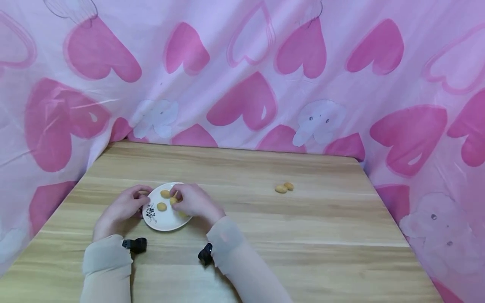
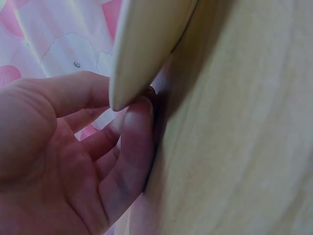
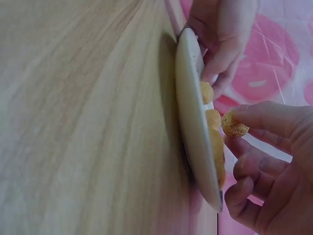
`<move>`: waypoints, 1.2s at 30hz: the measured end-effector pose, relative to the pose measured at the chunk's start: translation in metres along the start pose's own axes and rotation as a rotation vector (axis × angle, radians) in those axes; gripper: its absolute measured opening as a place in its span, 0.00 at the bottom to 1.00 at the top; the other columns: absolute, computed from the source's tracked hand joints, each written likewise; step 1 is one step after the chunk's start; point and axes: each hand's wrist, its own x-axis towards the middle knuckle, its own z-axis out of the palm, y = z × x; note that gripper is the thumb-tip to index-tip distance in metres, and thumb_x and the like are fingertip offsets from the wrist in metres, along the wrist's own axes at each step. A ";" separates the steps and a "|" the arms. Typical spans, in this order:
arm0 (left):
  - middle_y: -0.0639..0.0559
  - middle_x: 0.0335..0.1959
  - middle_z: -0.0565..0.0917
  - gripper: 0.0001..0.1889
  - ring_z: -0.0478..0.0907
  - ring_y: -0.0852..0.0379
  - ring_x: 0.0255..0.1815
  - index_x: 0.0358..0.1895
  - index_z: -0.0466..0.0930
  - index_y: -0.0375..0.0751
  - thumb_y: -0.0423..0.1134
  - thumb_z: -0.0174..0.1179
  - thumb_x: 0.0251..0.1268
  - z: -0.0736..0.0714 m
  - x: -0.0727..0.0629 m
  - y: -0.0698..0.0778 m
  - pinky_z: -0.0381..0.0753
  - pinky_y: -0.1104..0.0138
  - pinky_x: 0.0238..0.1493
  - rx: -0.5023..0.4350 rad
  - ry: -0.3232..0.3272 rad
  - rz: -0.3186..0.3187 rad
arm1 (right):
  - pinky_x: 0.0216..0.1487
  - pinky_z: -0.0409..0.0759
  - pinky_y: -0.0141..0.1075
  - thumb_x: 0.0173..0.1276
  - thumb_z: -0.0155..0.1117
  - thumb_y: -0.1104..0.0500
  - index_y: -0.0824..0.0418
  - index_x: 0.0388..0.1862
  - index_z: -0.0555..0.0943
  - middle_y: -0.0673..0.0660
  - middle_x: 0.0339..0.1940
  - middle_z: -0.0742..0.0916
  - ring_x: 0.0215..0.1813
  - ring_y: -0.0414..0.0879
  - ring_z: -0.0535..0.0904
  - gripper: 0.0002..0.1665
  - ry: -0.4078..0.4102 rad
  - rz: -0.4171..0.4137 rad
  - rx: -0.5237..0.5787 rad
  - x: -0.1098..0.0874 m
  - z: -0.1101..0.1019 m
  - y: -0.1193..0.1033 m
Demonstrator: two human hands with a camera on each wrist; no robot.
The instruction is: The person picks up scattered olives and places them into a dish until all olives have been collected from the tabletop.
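Note:
A small white plate [image 1: 163, 221] with a dark floral pattern at its left side rests on the table. My left hand [image 1: 123, 208] holds its left rim; in the left wrist view fingers and thumb close around the plate's edge [image 2: 139, 54]. Several small golden-brown oval snack pieces [image 1: 161, 206] lie on the plate. Above them my right hand [image 1: 195, 204] pinches one rough-surfaced piece [image 3: 234, 126] between thumb and forefinger, just off the others. In the head view this hand covers the plate's right part.
Two more oval pieces [image 1: 281, 189] lie side by side on the wooden table [image 1: 303, 235], well to the right of the plate. A pink cloth with hearts [image 1: 242, 101] hangs around the table's back and sides. Black wrist cameras [image 1: 135, 245] sit at both sleeves.

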 end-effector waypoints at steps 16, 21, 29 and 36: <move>0.39 0.40 0.76 0.20 0.76 0.54 0.32 0.63 0.64 0.25 0.27 0.47 0.70 -0.002 -0.006 -0.008 0.80 0.63 0.29 -0.072 0.025 0.054 | 0.42 0.70 0.29 0.63 0.70 0.55 0.46 0.51 0.82 0.39 0.39 0.81 0.42 0.34 0.73 0.17 0.003 -0.057 -0.330 0.023 0.022 -0.023; 0.41 0.37 0.76 0.21 0.76 0.54 0.31 0.64 0.63 0.25 0.27 0.48 0.69 0.000 -0.005 -0.007 0.80 0.63 0.28 -0.094 0.011 0.039 | 0.36 0.68 0.31 0.63 0.70 0.55 0.45 0.43 0.83 0.39 0.34 0.80 0.38 0.35 0.73 0.10 0.016 -0.052 -0.368 0.022 0.024 -0.023; 0.38 0.42 0.76 0.21 0.75 0.53 0.33 0.64 0.63 0.26 0.27 0.47 0.70 0.000 -0.006 -0.008 0.79 0.62 0.29 -0.089 0.021 0.035 | 0.42 0.72 0.33 0.63 0.71 0.52 0.43 0.51 0.83 0.41 0.42 0.81 0.42 0.35 0.73 0.17 0.039 -0.026 -0.373 0.021 0.024 -0.023; 0.38 0.41 0.76 0.21 0.75 0.52 0.34 0.64 0.63 0.25 0.28 0.47 0.71 0.000 -0.006 -0.009 0.79 0.62 0.30 -0.064 0.011 0.033 | 0.41 0.72 0.31 0.66 0.66 0.47 0.46 0.53 0.82 0.45 0.48 0.80 0.41 0.35 0.73 0.17 0.078 -0.028 -0.265 0.008 0.015 -0.019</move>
